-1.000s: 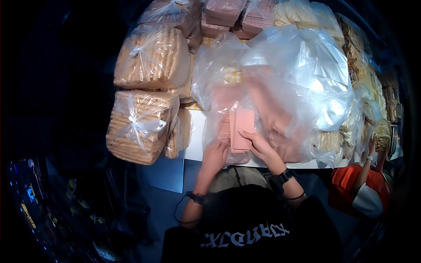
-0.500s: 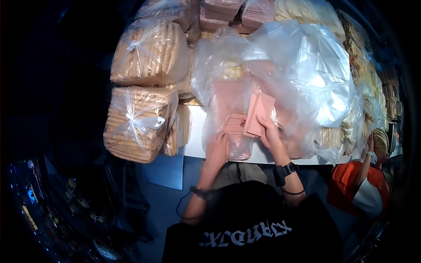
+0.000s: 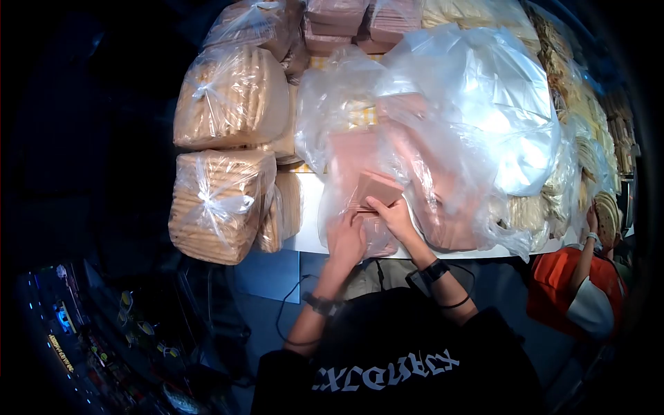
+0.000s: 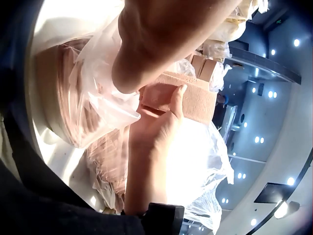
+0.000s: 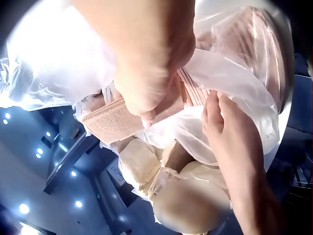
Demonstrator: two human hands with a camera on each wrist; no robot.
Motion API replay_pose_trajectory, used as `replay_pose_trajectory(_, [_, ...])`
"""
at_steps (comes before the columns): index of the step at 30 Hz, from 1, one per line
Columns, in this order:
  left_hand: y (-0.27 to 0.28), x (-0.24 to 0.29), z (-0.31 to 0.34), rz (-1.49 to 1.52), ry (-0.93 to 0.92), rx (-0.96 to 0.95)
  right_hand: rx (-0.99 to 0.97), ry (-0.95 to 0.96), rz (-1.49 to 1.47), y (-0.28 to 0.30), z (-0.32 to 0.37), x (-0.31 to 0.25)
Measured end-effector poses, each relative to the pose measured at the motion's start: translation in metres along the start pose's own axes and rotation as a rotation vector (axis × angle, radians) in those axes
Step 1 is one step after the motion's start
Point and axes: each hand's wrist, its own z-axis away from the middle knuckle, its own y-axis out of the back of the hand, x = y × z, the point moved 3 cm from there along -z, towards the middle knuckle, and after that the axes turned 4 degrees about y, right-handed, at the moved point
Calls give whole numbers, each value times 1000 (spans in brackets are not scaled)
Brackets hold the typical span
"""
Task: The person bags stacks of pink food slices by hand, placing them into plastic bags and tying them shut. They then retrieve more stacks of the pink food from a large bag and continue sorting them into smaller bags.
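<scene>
My right hand (image 3: 395, 216) grips a small stack of pink rectangular slices (image 3: 379, 191), its thumb lying across the top face. The stack is tilted over an opened clear plastic bag (image 3: 351, 155) of similar pink slices. In the right wrist view, the slices (image 5: 110, 122) have a rough, porous face, and more thin slices (image 5: 193, 90) stand in a row beside them. My left hand (image 3: 347, 238) is at the near left of that bag. Its bent fingertips pinch the bag's plastic edge (image 5: 215, 68) in the right wrist view.
Tied bags of tan sticks or slabs (image 3: 214, 204) are stacked at the left. A large clump of clear plastic (image 3: 505, 111) covers the right side, next to another pink bag (image 3: 443, 200). Pink packs (image 3: 337, 21) stand at the back. A person in an orange garment (image 3: 553, 280) is at the right.
My right hand swung the pink slices to the right, then brought them back left and tilted them over the opened bag. My left hand stays at that bag's edge.
</scene>
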Motion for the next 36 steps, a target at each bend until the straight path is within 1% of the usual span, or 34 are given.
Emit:
replay_pose_trajectory(4, [-6, -8, 11, 181, 91, -96, -40, 2, -98, 6, 1, 7])
replay_pose_trajectory(7, [-5, -14, 12, 116, 101, -118, -165, -122, 40, 7, 9, 11])
replay_pose_trajectory(10, [-9, -19, 12, 110, 143, -180, -177, -56, 142, 4, 15, 9])
replay_pose_trajectory(11, [-10, -21, 13, 141, 135, -143, -189, -42, 169, 3, 16, 6])
replay_pose_trajectory(13, [-17, -24, 15, 202, 117, -68, -263, 120, 296, 5, 12, -2])
replay_pose_trajectory(14, [-21, -26, 16, 251, 129, -60, -295, 201, 358, 6, 11, -6])
replay_pose_trajectory(16, [-23, -27, 15, 349, 149, -42, -357, 263, 490, 7, 9, -14])
replay_pose_trajectory(17, [-24, -27, 16, 320, 142, -36, -387, 293, 557, 8, 10, -17])
replay_pose_trajectory(20, [-20, -27, 17, 263, 126, -18, -420, 192, 498, 8, 10, -15])
replay_pose_trajectory(22, [-18, -29, 16, 261, 127, -9, -368, 104, 417, 10, 10, -9])
replay_pose_trajectory(25, [-18, -33, 18, 395, 165, -47, -325, -12, 326, 10, 10, 0])
replay_pose_trajectory(26, [-18, -35, 19, 392, 169, -56, -314, -48, 303, 10, 9, 2])
replay_pose_trajectory(29, [-16, -39, 18, 411, 170, -74, -472, -21, 652, 16, 5, 7])
replay_pose_trajectory(32, [-11, -37, 19, 476, 187, -94, -546, 106, 870, 19, 1, 15])
replay_pose_trajectory(35, [-9, -42, 16, 461, 214, -145, -525, 454, 949, 2, 10, -17])
replay_pose_trajectory(36, [-1, -43, 14, 446, 212, -156, -506, 487, 981, 3, 12, -16])
